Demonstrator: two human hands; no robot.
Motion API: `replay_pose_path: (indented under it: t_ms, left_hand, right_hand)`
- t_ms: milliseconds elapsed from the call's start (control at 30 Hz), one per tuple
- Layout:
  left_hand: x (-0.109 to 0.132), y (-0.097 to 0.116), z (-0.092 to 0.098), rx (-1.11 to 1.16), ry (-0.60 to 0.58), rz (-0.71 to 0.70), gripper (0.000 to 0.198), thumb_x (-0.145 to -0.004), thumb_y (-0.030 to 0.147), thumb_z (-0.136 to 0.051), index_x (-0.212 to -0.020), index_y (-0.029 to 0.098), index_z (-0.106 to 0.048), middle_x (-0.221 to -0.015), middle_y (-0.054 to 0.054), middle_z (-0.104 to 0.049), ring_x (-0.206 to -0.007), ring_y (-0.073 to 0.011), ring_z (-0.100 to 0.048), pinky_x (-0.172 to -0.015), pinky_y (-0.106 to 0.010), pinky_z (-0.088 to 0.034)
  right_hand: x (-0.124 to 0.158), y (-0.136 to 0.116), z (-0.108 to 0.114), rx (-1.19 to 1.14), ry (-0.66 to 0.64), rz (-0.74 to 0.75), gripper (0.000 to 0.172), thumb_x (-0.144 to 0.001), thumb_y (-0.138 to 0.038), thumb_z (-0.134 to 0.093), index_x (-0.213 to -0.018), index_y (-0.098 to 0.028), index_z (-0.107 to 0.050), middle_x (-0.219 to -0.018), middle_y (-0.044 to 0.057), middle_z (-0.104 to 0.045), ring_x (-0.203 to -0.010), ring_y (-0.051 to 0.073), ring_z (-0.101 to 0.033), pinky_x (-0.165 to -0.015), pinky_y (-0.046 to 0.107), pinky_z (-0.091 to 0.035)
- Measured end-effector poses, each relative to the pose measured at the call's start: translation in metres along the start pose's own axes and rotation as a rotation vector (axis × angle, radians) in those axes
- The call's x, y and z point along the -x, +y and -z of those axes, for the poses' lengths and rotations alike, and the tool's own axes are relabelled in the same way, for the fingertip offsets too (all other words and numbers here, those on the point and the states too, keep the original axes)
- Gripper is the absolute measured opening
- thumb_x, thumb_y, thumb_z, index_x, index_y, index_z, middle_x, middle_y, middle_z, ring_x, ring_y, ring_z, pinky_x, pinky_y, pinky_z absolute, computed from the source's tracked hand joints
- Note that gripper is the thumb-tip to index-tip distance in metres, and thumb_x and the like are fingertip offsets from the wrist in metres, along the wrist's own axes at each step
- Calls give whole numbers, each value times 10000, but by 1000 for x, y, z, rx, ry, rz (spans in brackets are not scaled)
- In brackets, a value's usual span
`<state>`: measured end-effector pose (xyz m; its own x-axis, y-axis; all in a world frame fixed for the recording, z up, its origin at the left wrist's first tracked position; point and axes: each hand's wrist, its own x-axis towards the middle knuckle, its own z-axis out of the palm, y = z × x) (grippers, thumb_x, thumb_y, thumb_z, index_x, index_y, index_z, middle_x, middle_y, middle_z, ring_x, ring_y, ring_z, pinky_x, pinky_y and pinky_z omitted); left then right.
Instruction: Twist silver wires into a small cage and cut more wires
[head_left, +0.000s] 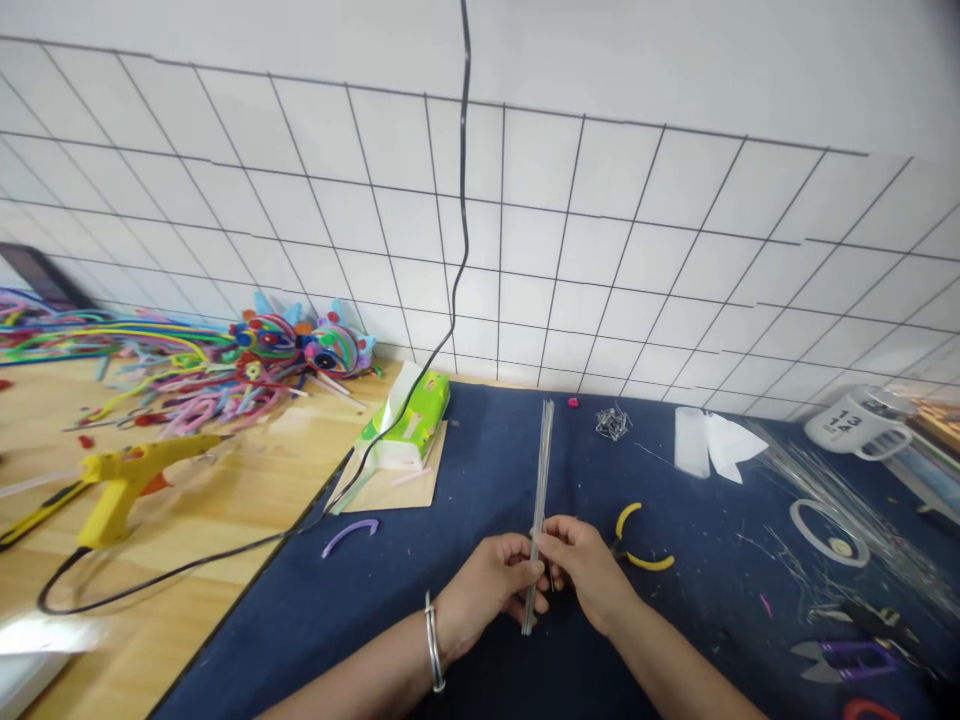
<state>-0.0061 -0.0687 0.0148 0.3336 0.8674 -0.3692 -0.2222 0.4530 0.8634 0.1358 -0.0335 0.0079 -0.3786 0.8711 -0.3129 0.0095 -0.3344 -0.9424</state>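
Observation:
Both my hands meet low in the middle of the view over a dark blue cloth point(465, 480). My left hand point(487, 585), with a silver bangle on its wrist, and my right hand point(581, 565) pinch a thin bundle of long silvery wires point(541, 470) near its lower end. The bundle runs up and away from me, almost straight. Just right of my right hand lie pliers with yellow handles point(637, 545) on the cloth.
A yellow glue gun point(124, 480) with a black cord lies on the wooden table at left, behind it a heap of coloured pipe cleaners point(172, 370). A green tissue pack point(409, 420), purple pipe-cleaner piece point(349, 533), white mug point(855, 425), tape roll point(829, 530) and purple snips point(855, 655) lie around.

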Motion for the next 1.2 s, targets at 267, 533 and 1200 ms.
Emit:
replay_pose_path:
  t_ms: [267, 533, 1200]
  left_hand:
    - [-8, 10, -4, 20, 31, 0, 198, -731, 302, -575, -791, 117, -542, -773, -75, -604, -568, -126, -588, -484, -244, -483]
    - [-21, 9, 6, 38, 48, 77, 200, -740, 290, -580, -823, 118, -520, -774, -66, -603, -589, -129, -598, -512, -255, -491]
    - [-19, 9, 5, -141, -9, 60, 171, -784, 274, -521, -819, 107, -538, -782, -65, -601, -615, -134, -617, -531, -250, -499]
  right_hand:
    - [-7, -6, 3, 5, 61, 11, 259, -714, -379, -597, -794, -133, -574, -540, -36, -496, -445, 65, -432, -418, 187, -340]
    - [-8, -8, 19, 11, 121, 51, 276, -761, -372, -557, -925, -149, -559, -517, -61, -464, -405, 51, -404, -422, 189, -343]
    - [-18, -6, 9, 275, 72, -5, 195, -743, -324, -543, -825, -148, -568, -597, -17, -530, -446, 66, -468, -372, 171, -406]
